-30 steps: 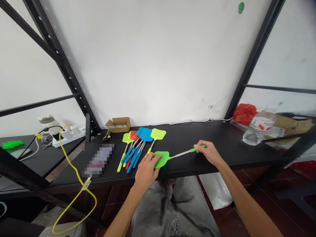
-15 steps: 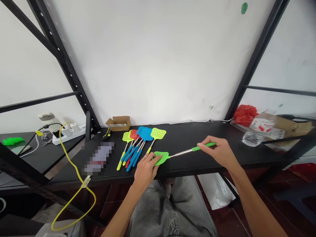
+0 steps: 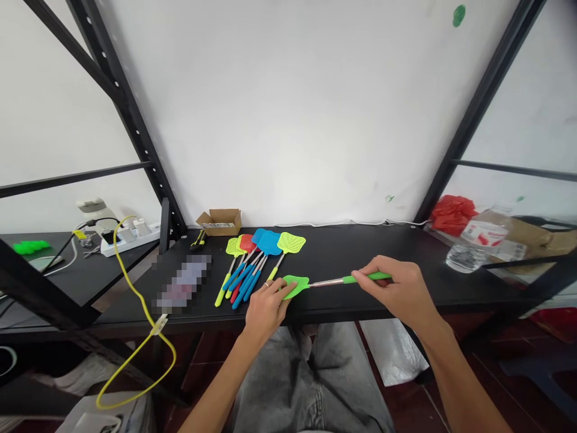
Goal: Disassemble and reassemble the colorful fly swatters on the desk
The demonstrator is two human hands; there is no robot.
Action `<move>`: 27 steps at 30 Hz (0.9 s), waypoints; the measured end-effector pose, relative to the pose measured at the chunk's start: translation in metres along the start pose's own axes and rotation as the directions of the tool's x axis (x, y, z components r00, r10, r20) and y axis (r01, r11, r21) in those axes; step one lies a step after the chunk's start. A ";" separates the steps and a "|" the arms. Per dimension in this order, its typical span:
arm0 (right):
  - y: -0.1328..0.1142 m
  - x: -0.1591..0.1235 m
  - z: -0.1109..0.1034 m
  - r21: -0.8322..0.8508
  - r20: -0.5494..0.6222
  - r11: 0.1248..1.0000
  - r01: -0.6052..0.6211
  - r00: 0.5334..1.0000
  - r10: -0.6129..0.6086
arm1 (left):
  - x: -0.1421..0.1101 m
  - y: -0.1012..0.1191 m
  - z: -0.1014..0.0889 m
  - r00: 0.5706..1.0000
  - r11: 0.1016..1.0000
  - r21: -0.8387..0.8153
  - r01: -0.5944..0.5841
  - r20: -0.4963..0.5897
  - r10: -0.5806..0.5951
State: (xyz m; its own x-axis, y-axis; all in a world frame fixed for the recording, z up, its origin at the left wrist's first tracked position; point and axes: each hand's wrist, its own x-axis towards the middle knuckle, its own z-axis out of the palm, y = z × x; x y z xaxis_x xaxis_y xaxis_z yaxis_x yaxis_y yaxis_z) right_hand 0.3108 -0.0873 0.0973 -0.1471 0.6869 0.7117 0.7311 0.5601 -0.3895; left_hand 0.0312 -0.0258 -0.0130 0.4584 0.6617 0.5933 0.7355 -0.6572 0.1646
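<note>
A green fly swatter lies crosswise near the front edge of the black table. My left hand is closed on its perforated head, fingers over the top and partly hiding it. My right hand pinches the green handle at the other end, with a length of metal shaft showing between handle and head. Left of my hands are several more swatters in a loose pile: a blue swatter, a red swatter and a yellow-green swatter, their handles pointing toward me.
Behind the pile stands an open cardboard box with a yellow-black cutter beside it. A blurred phone-like item and yellow cable lie left. At right are a plastic bottle and red bag. Black posts frame the table.
My right hand has moved a little left with the handle, and less of the metal shaft shows. My left hand keeps its hold on the swatter's head. The view has shifted slightly.
</note>
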 end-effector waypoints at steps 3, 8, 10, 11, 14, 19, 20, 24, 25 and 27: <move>-0.004 0.000 0.002 -0.005 -0.006 1.000 -0.018 1.000 0.018 | 0.000 0.001 0.000 1.000 1.000 0.009 0.001 -0.007 -0.001; 0.003 0.000 0.005 0.001 0.058 0.989 -0.149 0.987 0.148 | -0.001 0.000 0.002 1.000 0.997 0.073 0.004 0.017 -0.006; 0.012 0.000 0.004 -0.003 0.149 0.978 -0.210 0.967 0.208 | 0.000 0.000 0.004 0.999 0.993 0.115 0.022 0.022 -0.024; 0.018 0.000 0.003 -0.009 0.205 0.973 -0.232 0.952 0.229 | 0.000 0.000 0.004 0.999 0.990 0.134 0.037 0.021 -0.040; 0.036 0.000 -0.004 -0.012 0.382 0.964 -0.266 0.890 0.250 | 0.002 0.002 0.003 0.996 0.984 0.160 0.077 0.021 -0.082; 0.075 -0.002 -0.020 0.057 0.476 0.925 -0.375 0.825 0.305 | 0.010 0.000 -0.012 0.998 0.992 0.117 0.048 0.040 -0.053; 0.084 -0.003 -0.021 0.088 0.446 0.908 -0.409 0.832 0.331 | 0.012 -0.004 -0.017 0.997 0.991 0.117 0.066 0.026 -0.070; 0.114 -0.008 -0.011 0.192 0.194 0.843 -0.502 0.862 0.469 | 0.013 -0.034 -0.037 0.966 0.942 0.212 0.259 -0.035 -0.257; 0.117 -0.009 -0.005 0.169 0.145 0.841 -0.513 0.857 0.494 | 0.010 -0.042 -0.039 0.948 0.915 0.253 0.313 -0.032 -0.316; 0.119 -0.010 0.012 0.083 0.134 0.846 -0.526 0.847 0.514 | 0.005 -0.054 -0.040 0.920 0.874 0.312 0.372 0.000 -0.391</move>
State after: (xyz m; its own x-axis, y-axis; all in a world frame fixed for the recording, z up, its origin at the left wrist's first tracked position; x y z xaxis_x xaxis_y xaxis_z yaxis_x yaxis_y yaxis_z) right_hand 0.3910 -0.0222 0.0370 0.1619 0.9318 0.3248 0.6409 0.1510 -0.7526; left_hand -0.0261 -0.0013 0.0121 0.1340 0.8658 0.4820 0.9692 -0.2159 0.1183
